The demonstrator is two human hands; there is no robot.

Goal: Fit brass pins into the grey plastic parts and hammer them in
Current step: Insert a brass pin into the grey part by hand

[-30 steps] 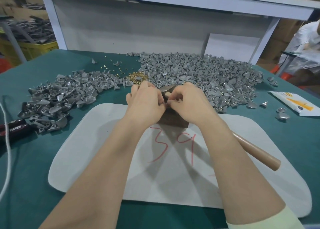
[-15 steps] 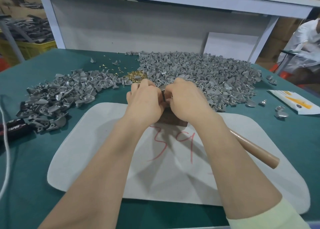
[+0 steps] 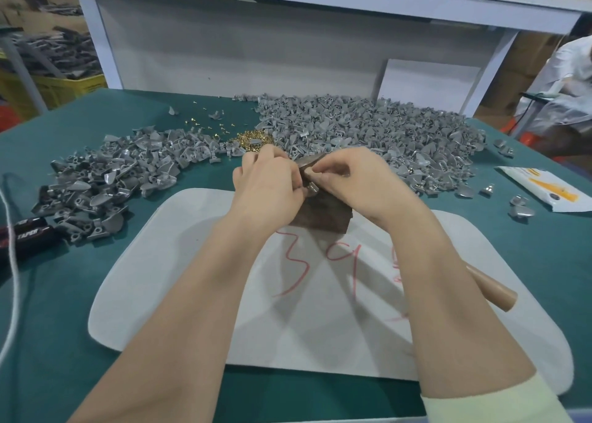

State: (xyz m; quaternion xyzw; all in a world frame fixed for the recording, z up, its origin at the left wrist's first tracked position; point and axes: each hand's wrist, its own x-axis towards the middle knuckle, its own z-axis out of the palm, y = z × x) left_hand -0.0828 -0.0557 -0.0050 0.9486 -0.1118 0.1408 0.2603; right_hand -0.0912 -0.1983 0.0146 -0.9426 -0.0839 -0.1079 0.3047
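Fitting step, we reckon: line the pin up square with the hole before any hammering. Our left hand (image 3: 269,182) and right hand (image 3: 358,179) both pinch one grey plastic part (image 3: 308,164) at the fingertips, just over the dark block (image 3: 323,216). Can't make out the pin itself, too tiny.

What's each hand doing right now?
Left hand: grips the grey plastic part.
Right hand: pinches the same part; whether it also holds a pin cannot be told.
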